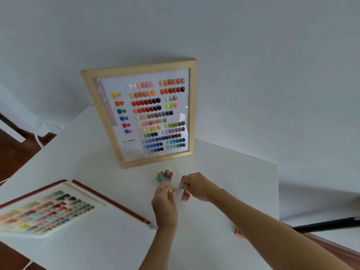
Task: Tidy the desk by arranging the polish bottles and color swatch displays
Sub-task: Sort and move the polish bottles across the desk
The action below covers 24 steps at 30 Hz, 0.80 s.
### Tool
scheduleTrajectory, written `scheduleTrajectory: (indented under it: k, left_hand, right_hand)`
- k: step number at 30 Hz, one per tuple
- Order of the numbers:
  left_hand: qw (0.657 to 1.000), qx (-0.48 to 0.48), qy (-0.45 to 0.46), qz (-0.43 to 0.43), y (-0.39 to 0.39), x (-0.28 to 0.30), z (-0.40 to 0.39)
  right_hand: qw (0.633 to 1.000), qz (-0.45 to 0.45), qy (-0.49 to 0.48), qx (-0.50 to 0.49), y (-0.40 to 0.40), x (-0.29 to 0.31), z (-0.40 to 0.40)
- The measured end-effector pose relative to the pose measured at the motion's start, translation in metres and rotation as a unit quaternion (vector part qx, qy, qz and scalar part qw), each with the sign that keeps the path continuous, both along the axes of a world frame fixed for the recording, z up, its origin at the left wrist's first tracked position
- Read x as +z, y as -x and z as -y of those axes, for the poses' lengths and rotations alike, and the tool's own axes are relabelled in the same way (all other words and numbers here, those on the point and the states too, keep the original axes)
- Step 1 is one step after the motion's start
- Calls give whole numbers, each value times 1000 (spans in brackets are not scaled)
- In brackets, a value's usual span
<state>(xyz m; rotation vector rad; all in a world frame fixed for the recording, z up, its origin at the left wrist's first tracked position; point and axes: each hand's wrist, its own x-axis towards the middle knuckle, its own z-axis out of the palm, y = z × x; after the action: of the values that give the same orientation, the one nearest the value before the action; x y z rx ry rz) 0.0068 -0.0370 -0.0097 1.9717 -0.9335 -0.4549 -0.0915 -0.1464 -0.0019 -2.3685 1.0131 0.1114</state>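
Fingers [185, 185] on blurred pink bottle [186, 196]

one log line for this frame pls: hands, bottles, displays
left hand: on bottle, blurred | right hand: holding polish bottles | two bottles upright before framed swatch display | swatch book flat, left

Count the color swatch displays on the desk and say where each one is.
2. The framed swatch display stands upright at the back of the desk, behind the bottles. The open swatch book lies flat at the front left.
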Motion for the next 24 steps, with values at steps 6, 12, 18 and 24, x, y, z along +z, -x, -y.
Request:
scheduleTrajectory:
  k: [6,12,18,24]
  left_hand:
    - [993,-107,13,54,28,13,-7]
    - [967,-248,8,49,72,24,-5]
    - [931,-357,-52,62,105,24,6]
    - [895,-425,-107,81,124,21,18]
  right_hand:
    - [999,-24,-6,-48,65,21,-2]
    - [990,-64,10,-122,137,34,-11]
    - [983,-98,9,-153,183,33,-26]
    - [982,-113,-12,-149,200,27,-37]
